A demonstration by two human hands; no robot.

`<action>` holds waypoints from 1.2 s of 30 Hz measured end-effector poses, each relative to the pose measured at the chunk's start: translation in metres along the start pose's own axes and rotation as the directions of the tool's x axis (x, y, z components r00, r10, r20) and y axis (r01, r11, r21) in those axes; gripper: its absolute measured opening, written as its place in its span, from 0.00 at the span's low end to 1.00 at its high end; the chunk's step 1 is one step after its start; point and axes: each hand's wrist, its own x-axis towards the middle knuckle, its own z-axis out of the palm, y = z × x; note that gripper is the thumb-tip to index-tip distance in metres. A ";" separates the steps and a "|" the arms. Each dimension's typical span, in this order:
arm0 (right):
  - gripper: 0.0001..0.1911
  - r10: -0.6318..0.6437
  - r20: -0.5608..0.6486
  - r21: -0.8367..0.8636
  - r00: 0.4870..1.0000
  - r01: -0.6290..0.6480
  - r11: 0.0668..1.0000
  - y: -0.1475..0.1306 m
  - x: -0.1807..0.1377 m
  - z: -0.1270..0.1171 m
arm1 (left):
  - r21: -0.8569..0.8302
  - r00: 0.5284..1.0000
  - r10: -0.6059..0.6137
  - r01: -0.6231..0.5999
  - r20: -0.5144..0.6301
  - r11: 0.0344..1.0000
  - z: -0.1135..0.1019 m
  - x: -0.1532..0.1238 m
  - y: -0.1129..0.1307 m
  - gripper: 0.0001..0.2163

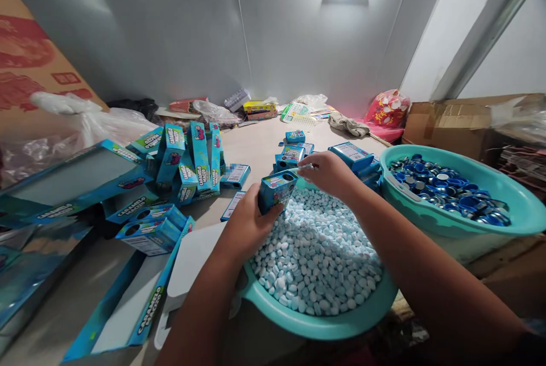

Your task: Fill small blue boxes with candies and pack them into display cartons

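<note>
My left hand (246,224) is wrapped round a small blue candy box (277,188), held above the near-left part of a turquoise basin. A dark round opening shows in the top of that box. The basin (315,327) is full of small pale blue and white candies (315,263). Just right of the box, my right hand (330,171) has its fingers pinched on a small whitish thing (305,167), close to the box's top. What this whitish thing is, I cannot make out.
At right stands a second turquoise basin (452,228) with blue and silver caps (447,187). More blue boxes (352,154) lie behind the candies. To the left are upright blue cartons (199,156), an open tray carton (128,303) and a white appliance (191,258).
</note>
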 end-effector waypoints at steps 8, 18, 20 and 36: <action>0.14 -0.084 -0.287 0.222 0.954 0.152 0.963 -0.012 -0.006 0.010 | 0.103 1.000 0.009 -0.012 0.022 0.995 0.000 -0.002 0.002 0.20; 0.14 -0.074 -0.281 0.591 0.957 0.233 0.772 -0.013 -0.006 0.044 | 0.102 0.997 0.049 -0.055 0.060 0.993 0.000 -0.004 0.001 0.16; 0.15 -0.065 -0.279 0.648 0.958 0.238 0.723 -0.014 -0.007 0.046 | 0.095 0.997 0.052 -0.057 0.057 0.994 0.000 -0.004 0.001 0.16; 0.11 0.089 -0.079 0.908 0.993 0.035 0.417 -0.027 -0.012 0.034 | 0.018 0.997 0.032 -0.033 0.069 0.999 -0.001 -0.003 0.003 0.19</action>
